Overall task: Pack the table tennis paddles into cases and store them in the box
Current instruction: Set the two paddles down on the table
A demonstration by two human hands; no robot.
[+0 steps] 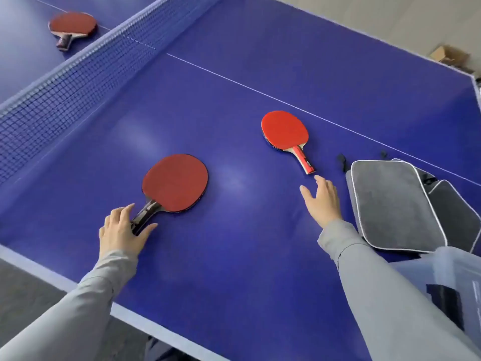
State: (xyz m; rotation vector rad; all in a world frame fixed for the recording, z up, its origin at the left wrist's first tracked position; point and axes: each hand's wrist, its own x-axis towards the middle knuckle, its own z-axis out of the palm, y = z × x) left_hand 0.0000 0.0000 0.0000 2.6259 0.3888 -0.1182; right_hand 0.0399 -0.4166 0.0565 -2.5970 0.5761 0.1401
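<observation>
A dark-red paddle (175,183) lies flat on the blue table (234,74), its black handle toward me. My left hand (121,229) rests over that handle with fingers curled around it. A bright-red paddle (285,131) with a red-and-wood handle lies further right. My right hand (321,201) hovers open just short of its handle tip, touching nothing. Grey paddle cases (393,207) with white piping are stacked at the right. A third paddle (73,26) lies beyond the net.
The net (65,92) crosses the table at the upper left. A translucent plastic box (458,285) sits at the lower right, partly behind my right sleeve. A cardboard box (447,56) stands on the floor past the far table corner.
</observation>
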